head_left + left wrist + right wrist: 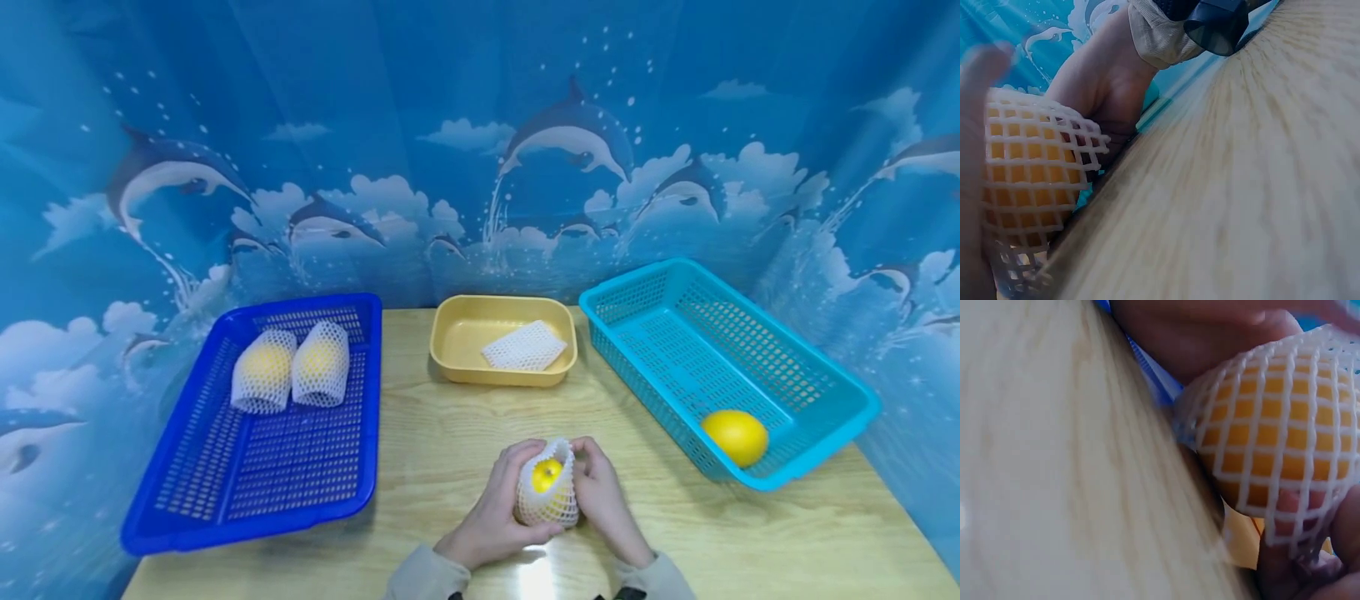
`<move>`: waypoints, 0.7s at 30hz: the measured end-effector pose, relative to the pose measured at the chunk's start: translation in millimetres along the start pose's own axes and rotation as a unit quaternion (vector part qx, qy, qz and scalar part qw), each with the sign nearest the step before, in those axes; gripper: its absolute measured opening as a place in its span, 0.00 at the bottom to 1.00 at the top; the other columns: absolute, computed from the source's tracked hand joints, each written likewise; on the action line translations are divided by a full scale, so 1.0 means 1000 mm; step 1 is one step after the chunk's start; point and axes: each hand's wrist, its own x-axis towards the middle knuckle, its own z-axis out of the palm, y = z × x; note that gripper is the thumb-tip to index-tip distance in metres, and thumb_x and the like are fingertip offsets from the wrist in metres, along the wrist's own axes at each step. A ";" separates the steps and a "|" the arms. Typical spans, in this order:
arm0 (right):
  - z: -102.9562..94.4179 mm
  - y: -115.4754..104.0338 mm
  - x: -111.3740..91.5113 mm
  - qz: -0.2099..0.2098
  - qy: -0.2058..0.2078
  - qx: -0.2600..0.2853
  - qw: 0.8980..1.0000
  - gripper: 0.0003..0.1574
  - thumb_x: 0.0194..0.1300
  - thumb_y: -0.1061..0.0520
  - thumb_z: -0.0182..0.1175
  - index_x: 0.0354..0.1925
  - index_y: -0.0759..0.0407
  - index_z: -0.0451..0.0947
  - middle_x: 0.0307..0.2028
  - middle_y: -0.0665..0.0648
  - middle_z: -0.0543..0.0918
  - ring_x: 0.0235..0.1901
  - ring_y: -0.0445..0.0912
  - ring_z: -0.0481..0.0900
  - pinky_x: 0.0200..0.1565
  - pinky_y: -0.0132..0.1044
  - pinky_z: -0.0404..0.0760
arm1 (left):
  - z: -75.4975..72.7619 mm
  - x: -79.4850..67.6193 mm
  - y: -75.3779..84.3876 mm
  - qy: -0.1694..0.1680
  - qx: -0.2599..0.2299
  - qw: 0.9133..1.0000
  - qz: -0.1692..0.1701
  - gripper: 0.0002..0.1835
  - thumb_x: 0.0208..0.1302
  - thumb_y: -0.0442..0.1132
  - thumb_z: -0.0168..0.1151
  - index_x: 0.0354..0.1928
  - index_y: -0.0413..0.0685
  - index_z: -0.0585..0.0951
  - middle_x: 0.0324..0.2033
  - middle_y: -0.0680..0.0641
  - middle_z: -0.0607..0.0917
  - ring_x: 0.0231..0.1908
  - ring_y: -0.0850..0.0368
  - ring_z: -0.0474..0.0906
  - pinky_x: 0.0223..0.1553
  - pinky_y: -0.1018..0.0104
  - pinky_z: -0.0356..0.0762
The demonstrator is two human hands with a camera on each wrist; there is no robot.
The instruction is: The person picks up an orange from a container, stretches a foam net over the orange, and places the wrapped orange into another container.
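Observation:
A round yellow fruit with a stem at its top sits inside a white foam net sleeve, close to the table's near side. My left hand curls round the netted fruit from the left, thumb across the front. From the other side my right hand pinches the net's upper edge. In the right wrist view, fingertips show through the mesh beside the fruit. The net covers the fruit's sides, and its upper opening leaves the stem end bare. In the left wrist view the mesh stands out past the fruit.
A dark blue basket at the left holds two netted yellow fruits. Behind the hands, a yellow tray contains a flat white foam net. At the right, a turquoise basket holds one bare yellow fruit.

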 end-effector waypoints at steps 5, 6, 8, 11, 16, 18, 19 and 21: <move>0.001 0.003 -0.001 -0.037 0.023 -0.062 0.997 0.11 0.68 0.69 0.51 0.49 0.66 0.70 0.24 0.57 0.83 0.21 0.43 0.78 0.25 0.33 0.78 | 0.003 0.003 0.001 0.023 0.007 1.000 -0.017 0.50 0.48 0.42 0.80 0.70 0.48 0.59 0.63 0.47 0.68 0.61 0.53 0.70 0.62 0.55 0.72; 0.002 0.004 -0.001 -0.045 0.026 -0.073 0.996 0.10 0.70 0.68 0.52 0.49 0.65 0.71 0.25 0.57 0.84 0.22 0.44 0.79 0.26 0.33 0.79 | 0.003 0.004 0.002 0.028 0.002 0.999 -0.018 0.50 0.47 0.40 0.81 0.69 0.47 0.60 0.62 0.47 0.70 0.59 0.53 0.72 0.61 0.55 0.73; 0.003 0.003 -0.002 -0.064 0.029 -0.089 0.993 0.08 0.73 0.65 0.51 0.48 0.64 0.71 0.27 0.58 0.85 0.25 0.45 0.80 0.28 0.34 0.79 | 0.002 0.006 0.008 0.041 -0.011 0.999 -0.019 0.49 0.44 0.36 0.81 0.67 0.45 0.62 0.60 0.45 0.72 0.57 0.53 0.74 0.59 0.56 0.75; 0.005 0.002 -0.002 -0.080 0.029 -0.095 0.992 0.11 0.77 0.58 0.49 0.48 0.62 0.74 0.33 0.59 0.86 0.32 0.47 0.81 0.36 0.37 0.80 | -0.003 0.009 0.020 0.070 -0.024 0.997 -0.016 0.47 0.40 0.31 0.81 0.64 0.41 0.64 0.57 0.44 0.74 0.55 0.52 0.75 0.56 0.57 0.77; 0.007 -0.002 -0.005 -0.032 -0.068 0.060 0.995 0.28 0.80 0.45 0.41 0.60 0.65 0.71 0.54 0.61 0.80 0.50 0.47 0.79 0.52 0.42 0.78 | -0.010 0.014 0.033 0.145 -0.015 0.989 -0.006 0.46 0.35 0.27 0.81 0.61 0.36 0.67 0.55 0.43 0.75 0.53 0.50 0.76 0.55 0.57 0.77; 0.007 -0.002 -0.008 -0.004 -0.138 0.154 0.978 0.31 0.81 0.44 0.38 0.65 0.66 0.65 0.58 0.61 0.76 0.53 0.48 0.78 0.55 0.43 0.77 | -0.012 0.014 0.034 0.174 -0.009 0.985 -0.010 0.46 0.35 0.26 0.81 0.61 0.35 0.67 0.56 0.43 0.75 0.54 0.50 0.76 0.56 0.57 0.77; 0.007 -0.002 -0.009 0.006 -0.170 0.190 0.967 0.31 0.81 0.45 0.37 0.67 0.66 0.63 0.59 0.60 0.75 0.54 0.48 0.78 0.55 0.44 0.78 | -0.013 0.015 0.035 0.186 -0.006 0.982 -0.015 0.46 0.35 0.26 0.81 0.61 0.36 0.68 0.56 0.44 0.75 0.54 0.50 0.76 0.57 0.58 0.76; 0.007 0.000 -0.010 0.017 -0.222 0.247 0.943 0.29 0.81 0.47 0.37 0.68 0.64 0.60 0.59 0.57 0.75 0.57 0.48 0.77 0.58 0.45 0.76 | -0.013 0.015 0.036 0.198 -0.004 0.980 -0.026 0.47 0.35 0.27 0.81 0.62 0.36 0.68 0.57 0.44 0.75 0.55 0.50 0.75 0.58 0.58 0.75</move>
